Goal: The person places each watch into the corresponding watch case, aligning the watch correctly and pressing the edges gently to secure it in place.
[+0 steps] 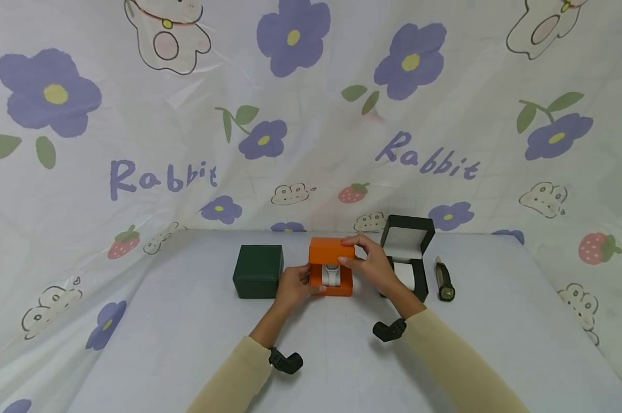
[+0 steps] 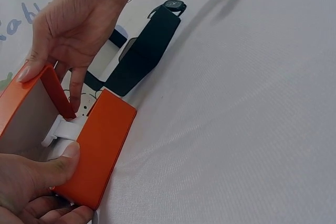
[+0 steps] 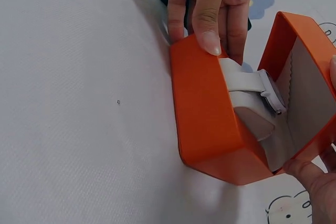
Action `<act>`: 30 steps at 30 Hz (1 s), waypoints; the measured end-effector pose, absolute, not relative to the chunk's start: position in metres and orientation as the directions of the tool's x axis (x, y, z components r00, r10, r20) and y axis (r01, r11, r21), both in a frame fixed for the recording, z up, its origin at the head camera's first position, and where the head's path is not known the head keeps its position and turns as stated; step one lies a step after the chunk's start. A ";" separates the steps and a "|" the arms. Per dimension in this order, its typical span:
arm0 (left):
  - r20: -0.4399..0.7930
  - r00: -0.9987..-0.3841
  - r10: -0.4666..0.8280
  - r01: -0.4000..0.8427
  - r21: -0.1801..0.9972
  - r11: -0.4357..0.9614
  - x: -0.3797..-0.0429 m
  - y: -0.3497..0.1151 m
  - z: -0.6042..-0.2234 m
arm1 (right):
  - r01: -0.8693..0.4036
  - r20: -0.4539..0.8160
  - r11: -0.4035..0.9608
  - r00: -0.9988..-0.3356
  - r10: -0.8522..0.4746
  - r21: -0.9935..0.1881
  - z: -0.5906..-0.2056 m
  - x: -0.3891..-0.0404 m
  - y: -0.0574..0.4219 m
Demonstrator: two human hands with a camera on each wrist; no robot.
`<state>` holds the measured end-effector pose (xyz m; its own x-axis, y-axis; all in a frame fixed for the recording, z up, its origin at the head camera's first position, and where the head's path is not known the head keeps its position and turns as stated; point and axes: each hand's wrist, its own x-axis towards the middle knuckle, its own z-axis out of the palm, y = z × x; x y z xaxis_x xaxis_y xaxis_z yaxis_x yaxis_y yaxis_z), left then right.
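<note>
An orange watch box (image 1: 345, 285) sits on the table with its lid (image 1: 323, 251) tilted partly up. Inside, a watch with a white strap (image 3: 247, 81) is wrapped round a white cushion (image 3: 254, 111). My left hand (image 1: 292, 285) grips the lower half at its left side, thumb pressed on the front wall and the other fingers behind. At the upper right, my right hand (image 1: 374, 265) pinches the lid, thumb on its front edge and fingers over the top; in the left wrist view that hand (image 2: 79, 30) reaches down past the lid's side.
Left of the orange box stands a closed dark green box (image 1: 258, 272). To the right, a black watch box (image 1: 420, 281) lies open with a white cushion, partly behind my right forearm. A dark-strapped watch (image 1: 445, 282) lies beyond it. A printed curtain (image 1: 321, 160) hangs behind.
</note>
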<state>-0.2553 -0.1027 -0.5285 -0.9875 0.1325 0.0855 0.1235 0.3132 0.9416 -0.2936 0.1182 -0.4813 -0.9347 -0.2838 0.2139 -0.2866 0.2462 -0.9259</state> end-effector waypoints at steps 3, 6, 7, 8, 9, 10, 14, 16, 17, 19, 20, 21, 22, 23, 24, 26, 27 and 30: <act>0.074 -0.989 0.125 0.109 0.948 0.299 -0.255 -0.102 -0.530 | -0.282 0.214 0.230 -0.936 -0.280 -0.932 -0.482 -0.291 0.118; 0.076 -0.989 0.125 0.111 0.946 0.306 -0.254 -0.102 -0.529 | -0.298 0.231 0.224 -0.932 -0.280 -0.928 -0.482 -0.288 0.117; 0.075 -0.989 0.127 0.111 0.945 0.308 -0.255 -0.102 -0.528 | -0.308 0.241 0.224 -0.929 -0.281 -0.925 -0.483 -0.288 0.117; 0.077 -0.989 0.130 0.115 0.943 0.312 -0.255 -0.101 -0.528 | -0.318 0.250 0.225 -0.926 -0.282 -0.921 -0.483 -0.288 0.117; 0.080 -0.988 0.133 0.119 0.942 0.315 -0.255 -0.101 -0.527 | -0.328 0.261 0.223 -0.923 -0.283 -0.918 -0.484 -0.288 0.117; 0.086 -0.987 0.134 0.125 0.940 0.318 -0.256 -0.102 -0.527 | -0.342 0.275 0.218 -0.918 -0.287 -0.914 -0.484 -0.288 0.117; 0.096 -0.987 0.130 0.133 0.941 0.312 -0.257 -0.102 -0.526 | -0.384 0.317 0.212 -0.903 -0.289 -0.899 -0.486 -0.287 0.117; 0.102 -0.986 0.130 0.138 0.941 0.310 -0.257 -0.102 -0.527 | -0.404 0.337 0.211 -0.895 -0.291 -0.890 -0.488 -0.287 0.117; 0.101 -0.986 0.131 0.137 0.941 0.308 -0.257 -0.102 -0.528 | -0.409 0.343 0.210 -0.893 -0.290 -0.888 -0.488 -0.286 0.117; 0.097 -0.987 0.132 0.134 0.942 0.307 -0.257 -0.102 -0.528 | -0.417 0.350 0.211 -0.890 -0.292 -0.884 -0.490 -0.286 0.118; 0.097 -0.986 0.133 0.134 0.943 0.304 -0.256 -0.102 -0.529 | -0.419 0.352 0.209 -0.889 -0.293 -0.884 -0.490 -0.285 0.118; 0.095 -0.986 0.134 0.132 0.944 0.303 -0.256 -0.102 -0.529 | -0.418 0.351 0.206 -0.889 -0.295 -0.885 -0.491 -0.285 0.118; 0.095 -0.987 0.132 0.131 0.944 0.303 -0.256 -0.102 -0.529 | -0.417 0.350 0.203 -0.888 -0.297 -0.886 -0.492 -0.284 0.118; 0.092 -0.987 0.130 0.127 0.946 0.298 -0.255 -0.102 -0.529 | -0.414 0.347 0.204 -0.890 -0.296 -0.887 -0.493 -0.284 0.118; 0.093 -0.987 0.129 0.128 0.947 0.296 -0.255 -0.101 -0.529 | -0.407 0.341 0.204 -0.893 -0.295 -0.890 -0.493 -0.284 0.118; 0.099 -0.987 0.129 0.133 0.948 0.290 -0.255 -0.102 -0.529 | -0.400 0.335 0.197 -0.895 -0.294 -0.895 -0.495 -0.283 0.118; 0.102 -0.987 0.128 0.136 0.947 0.290 -0.255 -0.102 -0.530 | -0.395 0.331 0.196 -0.897 -0.293 -0.897 -0.496 -0.283 0.118; 0.106 -0.986 0.127 0.139 0.946 0.292 -0.254 -0.103 -0.530 | -0.392 0.329 0.191 -0.898 -0.290 -0.900 -0.498 -0.282 0.117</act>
<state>-0.2544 -0.1028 -0.5297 -0.9862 0.1270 0.1061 0.1394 0.2919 0.9462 -0.2816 0.1174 -0.4981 -0.8984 -0.2904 0.3295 -0.3918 0.1906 -0.9001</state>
